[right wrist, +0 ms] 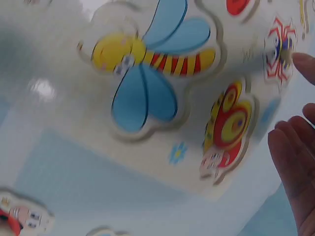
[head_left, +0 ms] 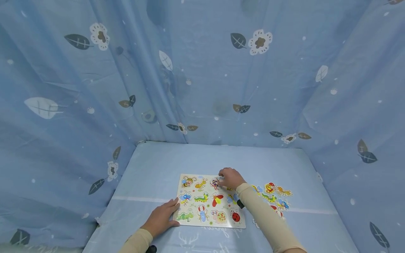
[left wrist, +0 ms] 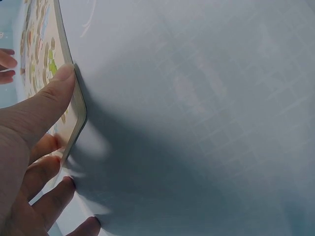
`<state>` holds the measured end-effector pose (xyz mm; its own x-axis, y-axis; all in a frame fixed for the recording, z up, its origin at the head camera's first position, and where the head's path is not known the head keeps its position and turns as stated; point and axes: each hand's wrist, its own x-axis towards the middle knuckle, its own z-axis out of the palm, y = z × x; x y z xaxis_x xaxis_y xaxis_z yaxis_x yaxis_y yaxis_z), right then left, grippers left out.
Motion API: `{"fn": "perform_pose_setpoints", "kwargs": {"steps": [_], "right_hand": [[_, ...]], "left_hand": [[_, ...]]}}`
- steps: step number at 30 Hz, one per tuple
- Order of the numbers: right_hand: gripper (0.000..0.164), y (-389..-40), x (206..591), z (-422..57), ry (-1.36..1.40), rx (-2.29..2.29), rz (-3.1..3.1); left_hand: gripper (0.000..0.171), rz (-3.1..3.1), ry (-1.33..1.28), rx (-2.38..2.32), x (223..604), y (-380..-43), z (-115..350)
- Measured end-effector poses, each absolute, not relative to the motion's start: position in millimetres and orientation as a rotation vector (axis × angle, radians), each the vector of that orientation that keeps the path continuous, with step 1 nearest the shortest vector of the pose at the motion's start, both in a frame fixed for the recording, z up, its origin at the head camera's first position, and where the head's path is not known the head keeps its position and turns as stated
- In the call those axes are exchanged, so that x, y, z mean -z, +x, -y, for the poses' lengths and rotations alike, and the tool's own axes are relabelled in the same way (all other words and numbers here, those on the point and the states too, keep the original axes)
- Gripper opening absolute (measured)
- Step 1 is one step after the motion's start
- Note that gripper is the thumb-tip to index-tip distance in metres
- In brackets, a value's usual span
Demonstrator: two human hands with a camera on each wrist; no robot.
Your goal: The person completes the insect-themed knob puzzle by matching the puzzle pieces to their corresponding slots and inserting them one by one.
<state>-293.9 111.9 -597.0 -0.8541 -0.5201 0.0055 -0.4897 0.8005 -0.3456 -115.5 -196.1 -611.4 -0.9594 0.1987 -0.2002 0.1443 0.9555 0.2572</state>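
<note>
A flat puzzle board [head_left: 207,208] with rows of cartoon insects lies on the table. My left hand [head_left: 162,217] rests at its near left corner. In the left wrist view, the thumb [left wrist: 61,81] presses on the board's edge, while the other fingers spread along the adjoining side and down to the tabletop. Over the far side of the board is my right hand [head_left: 232,178], beside the spider picture [head_left: 215,183]. The right wrist view shows its thumb tip right at the spider [right wrist: 280,50] and the fingers [right wrist: 295,152] extended, with nothing visible between them.
Several loose insect pieces [head_left: 269,198] lie to the right of the board, partly behind the right sleeve [head_left: 269,219]. A pale blue cloth [head_left: 152,165] covers the table. Blue patterned curtains [head_left: 205,70] enclose it at the back and both sides.
</note>
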Motion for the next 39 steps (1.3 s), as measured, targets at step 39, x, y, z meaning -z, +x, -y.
{"fn": "perform_pose_setpoints", "kwargs": {"steps": [39], "right_hand": [[0.035,-277.4,588.4,-240.9,-0.419,0.327,-2.911]], "left_hand": [[0.085,-2.914,0.271,-0.364,612.7,-114.9,197.2]]}}
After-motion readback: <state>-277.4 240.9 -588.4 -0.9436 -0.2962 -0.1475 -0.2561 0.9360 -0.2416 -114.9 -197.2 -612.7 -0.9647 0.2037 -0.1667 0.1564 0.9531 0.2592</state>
